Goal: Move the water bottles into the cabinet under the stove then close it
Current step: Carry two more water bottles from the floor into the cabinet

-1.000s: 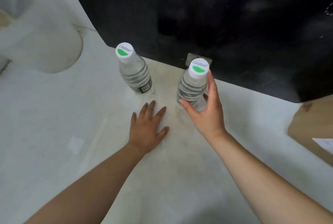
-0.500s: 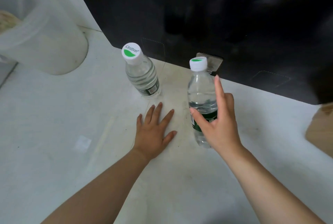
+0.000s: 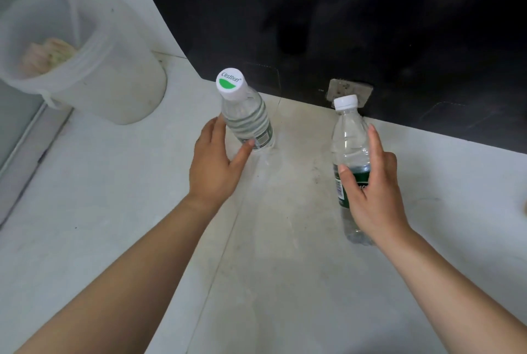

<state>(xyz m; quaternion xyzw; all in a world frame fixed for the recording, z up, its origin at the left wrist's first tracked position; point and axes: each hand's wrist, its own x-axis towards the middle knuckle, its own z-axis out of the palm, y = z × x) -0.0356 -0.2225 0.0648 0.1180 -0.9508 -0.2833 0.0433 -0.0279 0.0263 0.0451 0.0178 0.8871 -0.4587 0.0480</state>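
The left water bottle (image 3: 247, 120) stands on the white counter (image 3: 85, 197) with the left hand (image 3: 215, 162) wrapped around its lower part. The right water bottle (image 3: 349, 165) is gripped at its green label by the right hand (image 3: 370, 191) and looks lifted. I think squeezing gently and keeping both upright would work best. The bottles are clear, thin ribbed plastic with white caps. A cloudy plastic bucket (image 3: 94, 68) sits nearby, and a shiny black wall (image 3: 342, 11) is behind.

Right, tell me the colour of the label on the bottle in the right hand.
Dark green label, clearest in the head view.
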